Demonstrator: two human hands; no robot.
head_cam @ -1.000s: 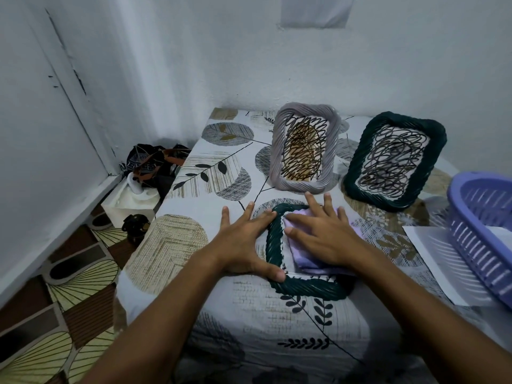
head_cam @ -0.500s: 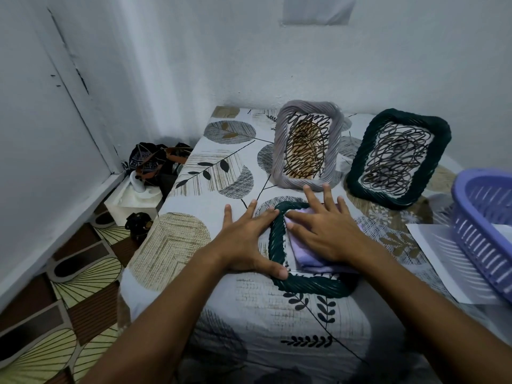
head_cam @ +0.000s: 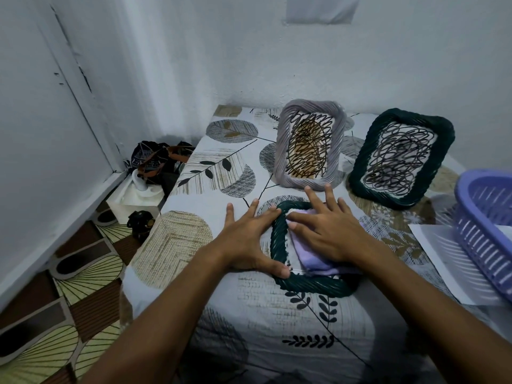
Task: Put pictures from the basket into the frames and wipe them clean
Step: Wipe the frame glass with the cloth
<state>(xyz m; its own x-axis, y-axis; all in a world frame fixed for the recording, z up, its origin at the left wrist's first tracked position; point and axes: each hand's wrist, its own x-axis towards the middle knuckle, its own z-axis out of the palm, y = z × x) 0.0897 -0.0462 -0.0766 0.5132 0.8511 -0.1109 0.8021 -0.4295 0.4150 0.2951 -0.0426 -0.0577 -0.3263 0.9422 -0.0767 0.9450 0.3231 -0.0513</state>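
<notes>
A dark green woven frame lies flat on the table near the front. My left hand rests flat against its left edge, fingers spread, thumb on the rim. My right hand presses a folded lilac cloth onto the frame's middle with straight fingers; the picture under it is hidden. A grey woven frame and a second dark green frame stand upright behind, each holding a scribbled picture. A purple basket sits at the right edge.
A white sheet of paper lies under the basket. The table carries a leaf-print cloth and stands in a wall corner. On the floor to the left are a white box and dark bags.
My right hand has slid the lilac cloth slightly toward the frame's far end. The left hand stays on the frame's left edge.
</notes>
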